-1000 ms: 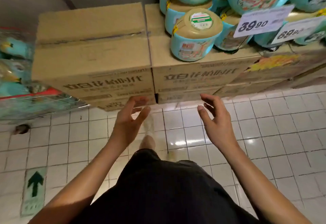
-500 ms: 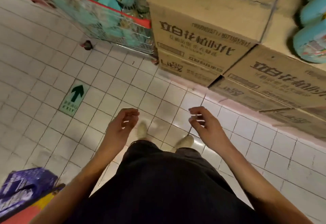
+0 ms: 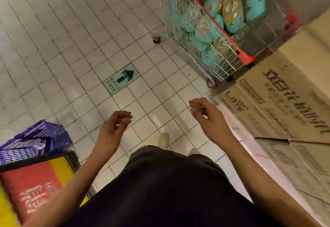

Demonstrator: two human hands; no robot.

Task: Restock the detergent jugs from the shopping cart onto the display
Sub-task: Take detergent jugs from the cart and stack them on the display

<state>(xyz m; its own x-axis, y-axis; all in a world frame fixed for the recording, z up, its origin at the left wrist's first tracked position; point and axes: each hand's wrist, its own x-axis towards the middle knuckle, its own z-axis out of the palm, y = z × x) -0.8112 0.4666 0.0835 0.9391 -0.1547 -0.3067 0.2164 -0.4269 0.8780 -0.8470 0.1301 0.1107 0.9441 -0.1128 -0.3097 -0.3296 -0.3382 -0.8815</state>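
Note:
A wire shopping cart [image 3: 223,60] with a red rim stands at the upper right, filled with several turquoise detergent jugs [image 3: 253,3] with gold caps. My left hand [image 3: 114,128] and my right hand [image 3: 207,117] hang empty over the tiled floor, fingers loosely curled and apart, well short of the cart. Brown cardboard boxes [image 3: 285,105] that form the display's base run along the right edge. The jugs on top of the display are out of view.
A purple plastic crate [image 3: 35,139] and a red and yellow package [image 3: 32,187] lie at the lower left. A green exit arrow sticker [image 3: 121,79] marks the white tiled floor. My feet and dark shorts fill the bottom centre.
The view has swung left, away from the display's jugs and towards the cart, which now shows in full. Both hands stay empty and have lowered over the floor.

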